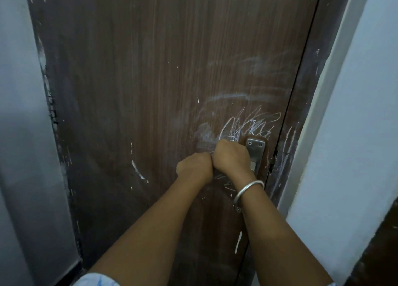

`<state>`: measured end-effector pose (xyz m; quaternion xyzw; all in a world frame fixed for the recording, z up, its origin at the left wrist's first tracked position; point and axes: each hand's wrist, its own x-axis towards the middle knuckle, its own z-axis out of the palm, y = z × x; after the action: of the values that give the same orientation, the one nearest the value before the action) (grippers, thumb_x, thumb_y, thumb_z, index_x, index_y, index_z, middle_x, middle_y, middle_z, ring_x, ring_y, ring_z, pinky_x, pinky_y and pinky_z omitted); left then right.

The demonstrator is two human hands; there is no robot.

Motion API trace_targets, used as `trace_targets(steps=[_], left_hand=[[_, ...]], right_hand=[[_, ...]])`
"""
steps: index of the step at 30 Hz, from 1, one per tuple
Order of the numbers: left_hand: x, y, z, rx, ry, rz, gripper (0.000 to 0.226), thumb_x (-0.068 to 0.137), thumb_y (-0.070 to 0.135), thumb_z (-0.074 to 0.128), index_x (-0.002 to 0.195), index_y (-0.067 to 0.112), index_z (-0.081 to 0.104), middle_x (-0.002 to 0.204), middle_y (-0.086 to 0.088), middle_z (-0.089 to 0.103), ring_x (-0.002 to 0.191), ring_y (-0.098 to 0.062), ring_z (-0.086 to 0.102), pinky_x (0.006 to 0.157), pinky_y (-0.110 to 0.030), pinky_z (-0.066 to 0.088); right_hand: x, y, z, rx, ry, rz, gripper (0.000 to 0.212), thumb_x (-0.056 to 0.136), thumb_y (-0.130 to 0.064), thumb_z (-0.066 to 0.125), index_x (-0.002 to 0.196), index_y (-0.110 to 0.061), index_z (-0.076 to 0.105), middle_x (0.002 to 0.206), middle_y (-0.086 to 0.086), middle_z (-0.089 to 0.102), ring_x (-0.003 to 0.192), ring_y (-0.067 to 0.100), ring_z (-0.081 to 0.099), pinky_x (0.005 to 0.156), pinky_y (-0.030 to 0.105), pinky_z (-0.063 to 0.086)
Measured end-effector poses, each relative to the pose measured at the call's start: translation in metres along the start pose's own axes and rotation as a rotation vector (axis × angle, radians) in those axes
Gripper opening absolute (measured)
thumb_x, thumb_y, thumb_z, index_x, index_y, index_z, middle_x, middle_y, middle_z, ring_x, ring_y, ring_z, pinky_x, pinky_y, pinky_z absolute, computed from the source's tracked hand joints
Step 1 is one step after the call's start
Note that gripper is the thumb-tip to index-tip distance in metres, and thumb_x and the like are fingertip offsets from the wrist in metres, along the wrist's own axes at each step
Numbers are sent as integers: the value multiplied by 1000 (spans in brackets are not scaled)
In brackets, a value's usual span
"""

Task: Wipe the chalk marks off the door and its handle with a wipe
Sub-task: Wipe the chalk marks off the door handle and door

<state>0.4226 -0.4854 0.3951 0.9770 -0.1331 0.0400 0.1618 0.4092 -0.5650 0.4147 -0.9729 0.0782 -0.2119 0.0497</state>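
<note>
A brown wood-grain door [150,81] fills the view. White chalk scribbles [249,124] sit just above the handle, with fainter smears [254,63] higher up and chalk lines [287,143] on the frame edge. The metal handle plate [256,149] shows at the door's right edge; the lever is hidden under both fists. My right hand [231,159], with a silver bangle on its wrist, is closed over the lever next to the plate, and a pale sliver of wipe [230,139] peeks above the knuckles. My left hand [193,167] is closed on the lever's outer end, touching the right hand.
A pale wall [355,113] and white door frame [323,104] stand close on the right. Another pale wall [19,113] borders the door's hinge side on the left. Short chalk streaks [139,171] mark the door left of my hands.
</note>
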Motion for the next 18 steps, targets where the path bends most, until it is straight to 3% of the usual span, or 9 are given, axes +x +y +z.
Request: trace_targets(steps=[5, 8, 12, 15, 18], left_hand=[[-3, 0, 7, -44, 37, -17, 38, 91, 14, 45, 128, 19, 50, 126, -8, 58, 114, -29, 57, 84, -43, 47], [-1, 0, 10, -42, 50, -26, 36, 92, 16, 44, 127, 19, 50, 124, -8, 59, 111, -29, 58, 80, -41, 46], [0, 0, 11, -23, 74, -25, 34, 94, 19, 42, 128, 18, 49, 123, -8, 59, 110, -29, 58, 77, -40, 44], [-1, 0, 11, -15, 76, -29, 35, 94, 17, 41, 127, 16, 50, 124, -9, 59, 112, -31, 57, 80, -42, 45], [-4, 0, 9, 8, 81, -31, 35, 93, 17, 41, 127, 15, 48, 126, -9, 58, 113, -30, 57, 83, -42, 45]], right_hand=[[9, 2, 3, 215, -43, 38, 20, 85, -16, 51, 86, -17, 71, 95, 6, 70, 87, 27, 64, 76, 36, 53], [9, 7, 3, 328, -86, 33, 19, 81, -12, 53, 76, -16, 71, 83, 3, 72, 78, 23, 65, 74, 40, 56], [3, 14, -1, 469, -115, 4, 24, 82, -8, 50, 80, -25, 67, 89, -1, 71, 79, 15, 64, 75, 34, 54], [-3, 17, -2, 456, -131, -38, 23, 85, -11, 49, 90, -24, 68, 97, -1, 70, 89, 17, 63, 80, 35, 52], [-7, 11, -1, 252, -83, -90, 21, 86, -15, 47, 93, -22, 66, 99, 0, 69, 91, 21, 61, 77, 32, 48]])
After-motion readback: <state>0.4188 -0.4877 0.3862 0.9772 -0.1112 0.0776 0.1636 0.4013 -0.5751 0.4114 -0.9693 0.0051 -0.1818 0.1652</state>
